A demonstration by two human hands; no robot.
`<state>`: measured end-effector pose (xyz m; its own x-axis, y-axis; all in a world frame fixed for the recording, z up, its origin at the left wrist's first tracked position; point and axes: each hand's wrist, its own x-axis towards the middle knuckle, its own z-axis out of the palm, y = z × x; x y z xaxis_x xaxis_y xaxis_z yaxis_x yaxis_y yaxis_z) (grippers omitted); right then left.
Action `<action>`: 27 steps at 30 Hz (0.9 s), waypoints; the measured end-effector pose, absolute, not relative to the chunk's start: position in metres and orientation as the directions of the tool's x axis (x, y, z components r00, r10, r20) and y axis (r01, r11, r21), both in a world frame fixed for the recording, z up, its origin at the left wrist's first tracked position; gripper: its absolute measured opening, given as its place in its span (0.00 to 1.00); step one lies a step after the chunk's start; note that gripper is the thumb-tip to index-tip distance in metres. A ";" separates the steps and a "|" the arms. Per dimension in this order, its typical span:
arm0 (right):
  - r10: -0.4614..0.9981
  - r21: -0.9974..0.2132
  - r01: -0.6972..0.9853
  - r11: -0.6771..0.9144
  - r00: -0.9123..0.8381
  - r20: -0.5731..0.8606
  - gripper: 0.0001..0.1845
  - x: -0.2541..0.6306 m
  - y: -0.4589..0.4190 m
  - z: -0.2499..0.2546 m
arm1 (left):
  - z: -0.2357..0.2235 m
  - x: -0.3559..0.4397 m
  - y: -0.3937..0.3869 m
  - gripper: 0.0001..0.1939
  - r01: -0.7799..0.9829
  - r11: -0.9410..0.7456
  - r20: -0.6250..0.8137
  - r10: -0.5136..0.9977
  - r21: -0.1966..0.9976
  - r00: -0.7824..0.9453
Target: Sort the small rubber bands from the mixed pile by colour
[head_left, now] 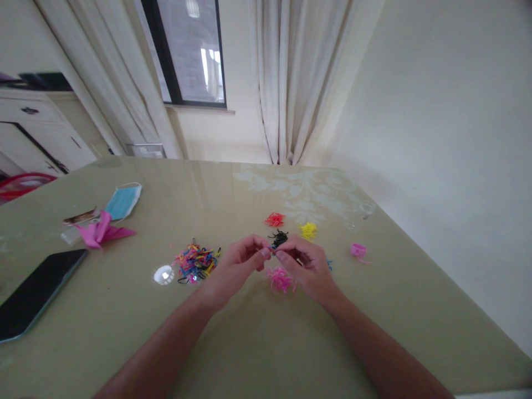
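- Left hand (pixel 236 267): grip closed to a fingertip pinch, thumb against index, over the desk (pixel 145 354). I have one side of a tiny band (pixel 272 250) in it.
- Right hand (pixel 310 267): same pinch, tips meeting or nearly meeting the left's; I have the band's other side. Too small to tell its shape; color looks dark with some blue and red.
- Band: between both hands, above the desk, just on the near side of the black pile (pixel 280 238).
- Red pile (pixel 275 219): beyond black.
- Yellow pile (pixel 308 230): far side of right hand, right of black.
- Pink pile (pixel 281 280): near side, between my wrists.
- Blue pile (pixel 330 265): mostly hidden behind right hand, bit showing at its right.
- Mixed pile (pixel 197 261): left of left hand, multicolored bands, loosely heaped.
- Pink coil (pixel 358 250): alone at right, loose end out.
- Far left: mask (pixel 123 201), pink folded paper (pixel 101 231) just nearer.
- Phone (pixel 39 293): near left, screen dark.
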<state>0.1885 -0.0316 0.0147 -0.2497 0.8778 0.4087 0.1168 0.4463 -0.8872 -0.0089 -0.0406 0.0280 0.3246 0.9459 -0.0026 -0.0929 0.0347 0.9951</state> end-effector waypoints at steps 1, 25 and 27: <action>0.878 -0.886 0.121 0.448 -0.245 0.410 0.10 0.189 -0.031 0.014 | 0.028 -0.009 -0.041 0.17 -0.088 0.027 0.002 0.950 0.996 0.312; 0.929 -0.542 0.785 0.299 -0.369 -0.022 0.17 0.300 0.017 0.044 | 0.014 -0.091 -0.009 0.12 0.992 -0.094 -0.100 0.990 0.083 0.102; 0.923 -0.535 0.796 0.283 -0.378 -0.074 0.17 0.306 0.019 0.042 | 0.013 -0.090 -0.008 0.11 0.991 -0.101 -0.097 0.989 0.092 0.110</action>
